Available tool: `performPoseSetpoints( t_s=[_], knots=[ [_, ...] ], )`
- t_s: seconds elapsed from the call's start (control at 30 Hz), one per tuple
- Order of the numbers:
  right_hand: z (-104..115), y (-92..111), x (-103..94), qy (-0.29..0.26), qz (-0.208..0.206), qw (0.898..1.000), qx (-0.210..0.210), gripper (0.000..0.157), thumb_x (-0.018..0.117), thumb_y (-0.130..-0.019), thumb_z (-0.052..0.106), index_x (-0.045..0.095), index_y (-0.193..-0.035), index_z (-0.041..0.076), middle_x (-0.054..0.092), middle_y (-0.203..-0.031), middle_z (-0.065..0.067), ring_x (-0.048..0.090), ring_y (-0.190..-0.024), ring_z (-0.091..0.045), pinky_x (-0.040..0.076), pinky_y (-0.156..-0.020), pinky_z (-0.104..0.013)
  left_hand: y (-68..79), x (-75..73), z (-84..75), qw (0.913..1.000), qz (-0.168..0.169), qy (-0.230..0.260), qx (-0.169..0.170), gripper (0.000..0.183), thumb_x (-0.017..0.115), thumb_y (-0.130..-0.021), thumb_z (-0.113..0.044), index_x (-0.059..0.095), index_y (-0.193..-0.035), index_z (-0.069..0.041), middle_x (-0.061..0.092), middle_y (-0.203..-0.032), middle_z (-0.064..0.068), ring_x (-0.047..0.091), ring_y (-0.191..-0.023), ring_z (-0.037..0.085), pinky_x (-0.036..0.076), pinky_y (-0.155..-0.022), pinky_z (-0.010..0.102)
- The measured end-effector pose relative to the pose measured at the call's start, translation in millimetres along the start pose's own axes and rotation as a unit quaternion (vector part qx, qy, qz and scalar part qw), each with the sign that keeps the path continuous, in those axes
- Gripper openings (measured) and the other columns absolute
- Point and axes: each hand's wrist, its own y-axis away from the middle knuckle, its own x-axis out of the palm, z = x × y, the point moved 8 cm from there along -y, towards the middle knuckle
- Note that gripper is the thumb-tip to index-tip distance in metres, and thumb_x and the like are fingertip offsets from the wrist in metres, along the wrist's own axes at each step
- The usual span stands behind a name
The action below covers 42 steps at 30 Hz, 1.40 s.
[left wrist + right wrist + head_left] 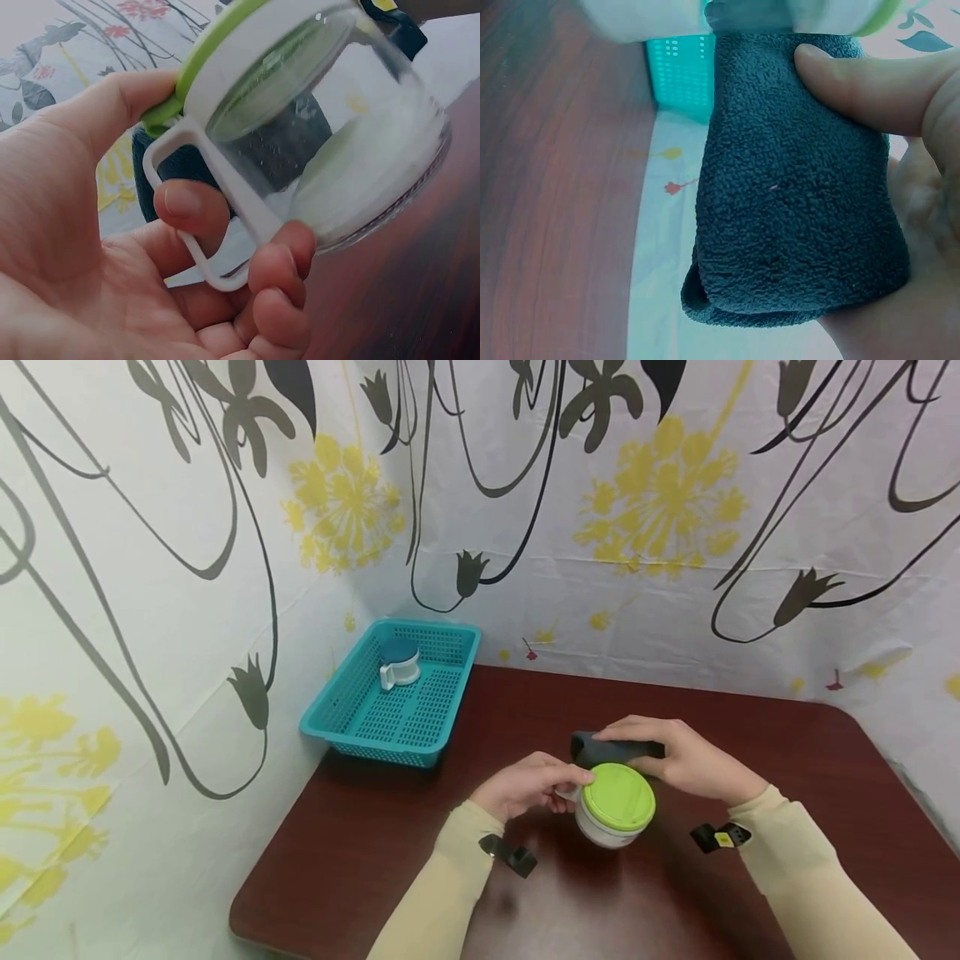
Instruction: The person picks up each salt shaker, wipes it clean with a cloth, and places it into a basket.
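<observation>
In the head view a clear jar with a lime-green lid (619, 797) and a white handle is held up off the table, tilted. My left hand (528, 783) grips the jar's handle (214, 217), its thumb on the green tab by the lid. The left wrist view shows pale contents inside the clear jar (352, 165). Just behind the jar, my right hand (678, 758) grips a folded dark cloth (795, 187), thumb on its near face. Whether the cloth touches the jar I cannot tell.
A turquoise basket (390, 746) stands at the table's back left, against the patterned wall covering. Inside it is a white-handled jar with a blue lid (400, 650). The dark red wooden table (360, 860) extends around both hands.
</observation>
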Motion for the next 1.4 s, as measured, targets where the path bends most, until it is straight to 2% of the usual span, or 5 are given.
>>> performPoseSetpoints(
  t_s=[0.23,0.4,0.77,1.13,1.4],
  knots=[
    [-11,10,-14.3,0.008,-0.061,0.996,0.066,0.058,0.071,-0.095,0.012,0.052,-0.144,0.036,0.058,-0.134,0.01,0.06,-0.103,-0.011,0.052,-0.081,-0.03,1.8,-15.3,1.0,0.9967,-0.081,0.01,-0.004,0.047,0.076,-0.084,-0.048,0.061,-0.07,-0.005,0.053,-0.071,0.008,0.061,-0.071,0.022,0.048,-0.072,0.045],
    [-20,15,-12.8,-0.022,-0.086,0.99,0.106,0.057,0.068,-0.098,0.019,0.046,-0.148,0.035,0.052,-0.143,0.005,0.058,-0.112,-0.012,0.051,-0.086,-0.029,4.4,-22.6,-0.6,0.9922,-0.12,0.034,-0.004,0.047,0.076,-0.082,-0.05,0.062,-0.071,-0.007,0.055,-0.073,0.008,0.062,-0.072,0.023,0.05,-0.073,0.042],
    [-47,18,10.8,-0.175,-0.117,0.966,0.153,0.055,0.055,-0.105,0.028,0.033,-0.156,0.031,0.048,-0.143,-0.011,0.055,-0.119,-0.025,0.054,-0.082,-0.035,7.6,-27.7,-8.5,0.9863,-0.151,0.067,0.003,0.054,0.074,-0.083,-0.05,0.047,-0.065,-0.007,0.048,-0.068,0.008,0.059,-0.068,0.022,0.049,-0.066,0.034],
    [-37,19,10.8,-0.229,-0.189,0.939,0.173,0.058,0.053,-0.105,0.033,0.027,-0.157,0.029,0.044,-0.143,-0.013,0.057,-0.114,-0.027,0.056,-0.078,-0.039,16.2,-38.2,-20.6,0.9609,-0.257,0.1,0.029,0.05,0.071,-0.086,-0.05,0.058,-0.073,-0.004,0.061,-0.078,0.013,0.058,-0.066,0.021,0.049,-0.063,0.032],
    [-26,16,12.1,-0.254,-0.233,0.923,0.168,0.059,0.053,-0.105,0.033,0.025,-0.156,0.031,0.044,-0.142,-0.01,0.055,-0.117,-0.028,0.056,-0.079,-0.037,18.1,-28.6,-28.7,0.9667,-0.238,0.088,0.032,0.056,0.063,-0.094,-0.046,0.044,-0.065,-0.002,0.056,-0.072,0.013,0.06,-0.067,0.022,0.053,-0.066,0.033]
  ],
)
